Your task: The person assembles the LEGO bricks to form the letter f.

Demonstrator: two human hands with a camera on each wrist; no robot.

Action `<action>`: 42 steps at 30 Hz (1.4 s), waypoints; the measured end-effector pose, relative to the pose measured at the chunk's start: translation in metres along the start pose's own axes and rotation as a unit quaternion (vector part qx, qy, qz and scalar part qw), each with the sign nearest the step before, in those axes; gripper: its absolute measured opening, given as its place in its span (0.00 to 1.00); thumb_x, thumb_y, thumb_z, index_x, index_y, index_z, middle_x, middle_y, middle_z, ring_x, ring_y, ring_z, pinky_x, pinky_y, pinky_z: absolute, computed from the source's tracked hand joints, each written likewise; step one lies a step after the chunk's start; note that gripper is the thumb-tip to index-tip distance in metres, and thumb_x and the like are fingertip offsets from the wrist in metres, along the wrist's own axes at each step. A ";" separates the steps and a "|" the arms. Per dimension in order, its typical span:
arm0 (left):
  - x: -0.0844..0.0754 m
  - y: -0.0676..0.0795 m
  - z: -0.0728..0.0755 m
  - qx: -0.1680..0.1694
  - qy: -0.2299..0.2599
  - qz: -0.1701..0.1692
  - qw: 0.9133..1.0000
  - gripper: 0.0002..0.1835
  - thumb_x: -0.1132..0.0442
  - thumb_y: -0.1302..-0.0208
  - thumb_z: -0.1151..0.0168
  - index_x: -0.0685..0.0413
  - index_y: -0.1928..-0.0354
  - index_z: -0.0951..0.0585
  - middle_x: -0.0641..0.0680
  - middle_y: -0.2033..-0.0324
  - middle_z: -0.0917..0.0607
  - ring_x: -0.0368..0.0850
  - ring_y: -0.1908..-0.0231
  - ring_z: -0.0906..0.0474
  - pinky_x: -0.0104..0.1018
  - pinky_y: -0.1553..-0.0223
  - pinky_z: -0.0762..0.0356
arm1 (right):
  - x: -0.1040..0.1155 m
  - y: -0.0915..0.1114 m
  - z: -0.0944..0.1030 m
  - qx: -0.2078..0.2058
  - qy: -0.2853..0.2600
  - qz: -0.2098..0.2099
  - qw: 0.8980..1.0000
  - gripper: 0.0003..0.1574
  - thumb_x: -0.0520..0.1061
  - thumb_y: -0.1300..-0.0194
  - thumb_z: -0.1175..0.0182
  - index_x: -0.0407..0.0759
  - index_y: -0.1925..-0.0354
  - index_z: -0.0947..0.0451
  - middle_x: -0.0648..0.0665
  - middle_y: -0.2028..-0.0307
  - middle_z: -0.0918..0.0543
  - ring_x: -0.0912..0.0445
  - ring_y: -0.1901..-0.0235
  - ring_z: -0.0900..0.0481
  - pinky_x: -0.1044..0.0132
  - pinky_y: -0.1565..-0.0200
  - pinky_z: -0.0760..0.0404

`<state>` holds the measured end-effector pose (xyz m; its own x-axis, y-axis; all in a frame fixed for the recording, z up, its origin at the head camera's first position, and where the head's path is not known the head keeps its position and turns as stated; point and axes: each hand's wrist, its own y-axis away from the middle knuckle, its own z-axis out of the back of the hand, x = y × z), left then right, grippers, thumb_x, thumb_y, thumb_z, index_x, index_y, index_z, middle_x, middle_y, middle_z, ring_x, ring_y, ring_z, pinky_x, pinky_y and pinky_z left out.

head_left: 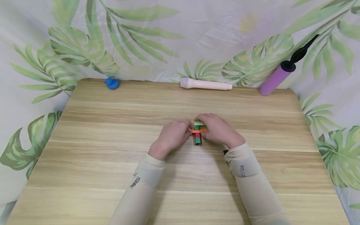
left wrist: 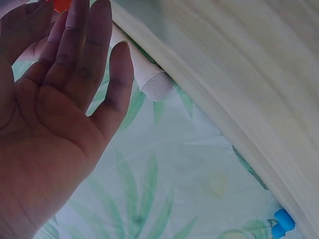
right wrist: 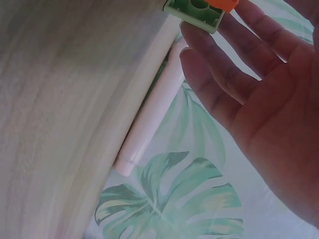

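Note:
A small assembly of building blocks point(head_left: 197, 136), green and red along its length, is between the two hands over the middle of the table. An orange block point(head_left: 199, 131) crosses it, and a light green block point(head_left: 199, 123) sits at its far end. My left hand point(head_left: 175, 135) pinches the orange block's left end with thumb and fingers. From the other side, my right hand point(head_left: 218, 128) grips the assembly at the orange and light green blocks. In the right wrist view the hollow underside of the light green block point(right wrist: 194, 14) shows beside the fingers. Parts of the blocks are hidden by fingers.
Along the table's point(head_left: 112, 175) back edge lie a blue rubber duck point(head_left: 112, 83) at left and a pale pink microphone point(head_left: 208, 84) near the middle. A purple hand pump point(head_left: 275, 79) leans at back right against leaf-patterned cloth point(head_left: 208, 31).

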<state>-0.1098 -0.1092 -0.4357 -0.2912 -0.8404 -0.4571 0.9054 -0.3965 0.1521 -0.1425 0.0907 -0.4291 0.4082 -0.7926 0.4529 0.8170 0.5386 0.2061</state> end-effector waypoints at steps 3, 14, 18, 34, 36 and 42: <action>-0.001 0.000 0.000 -0.002 -0.007 -0.002 1.000 0.11 0.60 0.24 0.35 0.52 0.45 0.15 0.50 0.59 0.10 0.44 0.69 0.22 0.38 0.66 0.21 | 0.000 0.000 0.000 0.004 0.002 -0.002 1.000 0.35 0.37 0.36 0.27 0.43 0.32 0.22 0.40 0.34 0.18 0.42 0.31 0.23 0.44 0.30 0.26; -0.002 -0.001 0.000 0.007 -0.010 0.002 1.000 0.10 0.59 0.23 0.36 0.51 0.46 0.14 0.50 0.59 0.11 0.44 0.70 0.23 0.35 0.69 0.24 | 0.001 0.000 0.000 0.001 0.002 0.005 1.000 0.34 0.38 0.36 0.26 0.43 0.33 0.22 0.40 0.34 0.18 0.42 0.31 0.23 0.45 0.29 0.27; -0.002 -0.001 0.000 0.011 -0.009 0.003 1.000 0.09 0.59 0.23 0.36 0.51 0.46 0.14 0.49 0.59 0.11 0.44 0.70 0.23 0.34 0.69 0.24 | 0.002 -0.001 0.000 0.002 0.005 0.010 1.000 0.33 0.39 0.36 0.25 0.43 0.34 0.21 0.40 0.34 0.18 0.42 0.31 0.23 0.45 0.28 0.27; -0.002 0.002 -0.001 0.015 -0.013 -0.010 1.000 0.07 0.58 0.23 0.36 0.49 0.50 0.15 0.48 0.62 0.12 0.45 0.69 0.23 0.35 0.68 0.24 | 0.002 0.002 -0.001 -0.011 0.006 0.015 1.000 0.29 0.41 0.38 0.23 0.48 0.42 0.25 0.42 0.49 0.15 0.47 0.52 0.19 0.48 0.45 0.20; -0.002 0.001 -0.001 0.013 -0.014 -0.012 1.000 0.06 0.58 0.23 0.36 0.48 0.50 0.15 0.48 0.63 0.13 0.45 0.70 0.23 0.35 0.68 0.25 | 0.002 0.002 -0.001 -0.011 0.008 0.014 1.000 0.30 0.41 0.38 0.23 0.48 0.42 0.25 0.42 0.50 0.15 0.47 0.53 0.20 0.48 0.46 0.20; -0.002 0.001 -0.001 0.018 -0.015 -0.009 1.000 0.07 0.57 0.23 0.36 0.48 0.50 0.15 0.47 0.63 0.13 0.45 0.70 0.23 0.36 0.68 0.25 | 0.003 0.002 0.000 -0.009 0.009 0.009 1.000 0.29 0.41 0.38 0.23 0.49 0.43 0.25 0.43 0.52 0.16 0.48 0.54 0.20 0.49 0.47 0.20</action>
<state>-0.1083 -0.1077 -0.4359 -0.3169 -0.8431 -0.4344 0.8885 -0.4242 0.1751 -0.1401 0.0895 -0.4277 0.4299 -0.7883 0.4402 0.8171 0.5471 0.1818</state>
